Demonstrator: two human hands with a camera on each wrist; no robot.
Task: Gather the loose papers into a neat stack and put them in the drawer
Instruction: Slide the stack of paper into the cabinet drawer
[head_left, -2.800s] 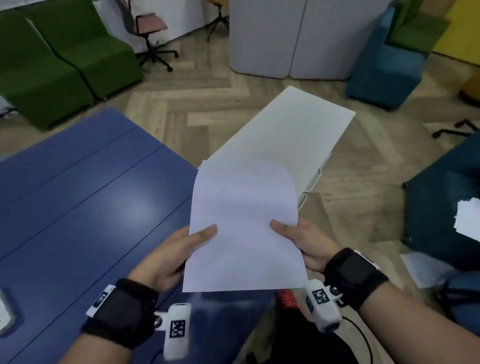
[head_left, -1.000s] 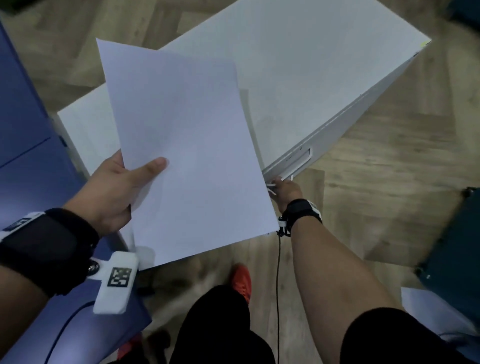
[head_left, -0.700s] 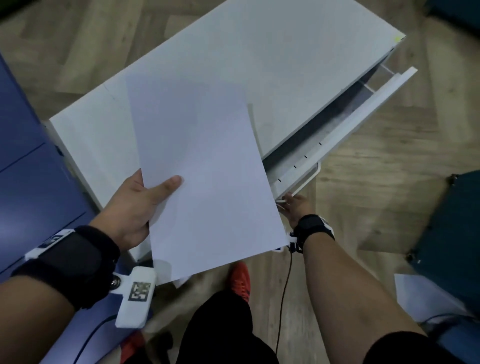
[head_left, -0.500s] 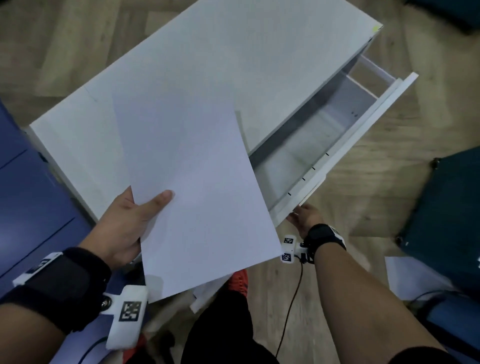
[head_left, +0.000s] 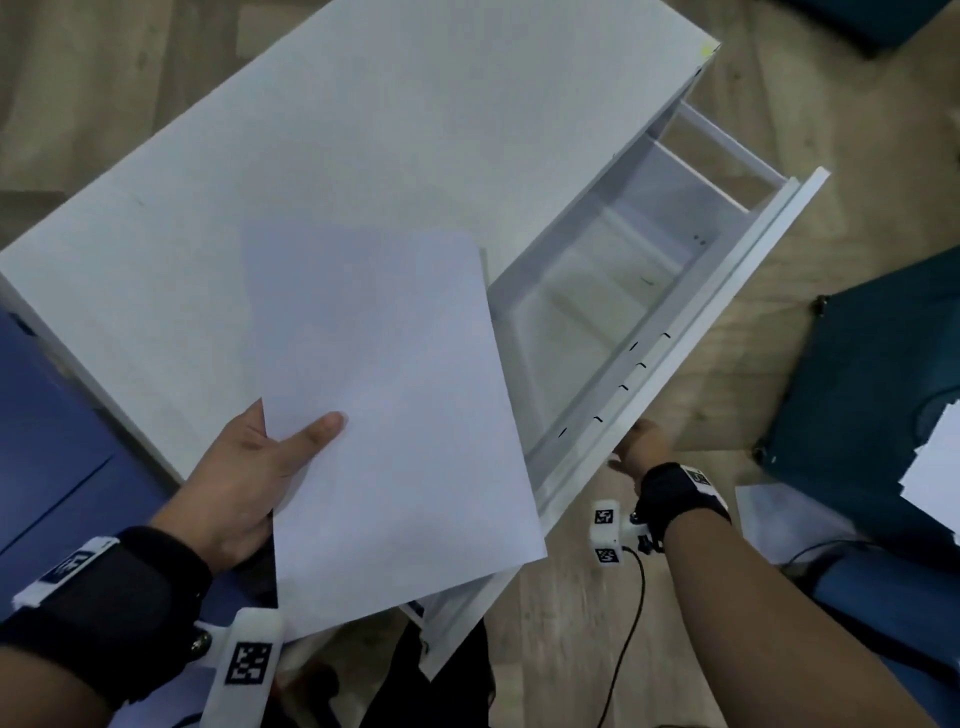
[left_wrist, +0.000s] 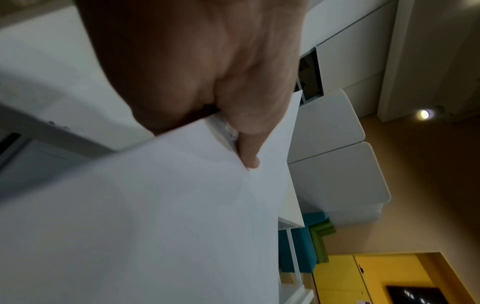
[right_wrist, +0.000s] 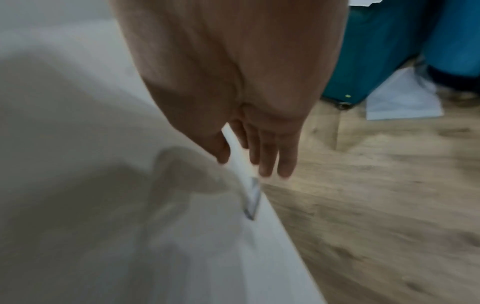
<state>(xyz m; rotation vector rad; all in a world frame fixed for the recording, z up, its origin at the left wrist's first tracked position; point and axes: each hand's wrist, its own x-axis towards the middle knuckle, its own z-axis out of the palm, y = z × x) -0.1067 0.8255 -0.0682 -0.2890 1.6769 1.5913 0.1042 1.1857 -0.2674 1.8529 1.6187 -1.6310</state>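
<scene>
The left hand (head_left: 244, 467) pinched the stack of white papers (head_left: 384, 415) at its left edge, thumb on top and fingers beneath, holding it above the near part of the white cabinet (head_left: 322, 156), just left of the drawer (head_left: 649, 312) that stood pulled out to the right. The right hand (head_left: 636, 449) was at the near end of the drawer front with its fingers (right_wrist: 270, 156) straight and slightly spread, gripping nothing, though blur left it unclear whether they touched the panel. More loose sheets (head_left: 779, 525) lay on the wooden floor (head_left: 701, 649) at the right, beside a teal seat (head_left: 883, 389).
</scene>
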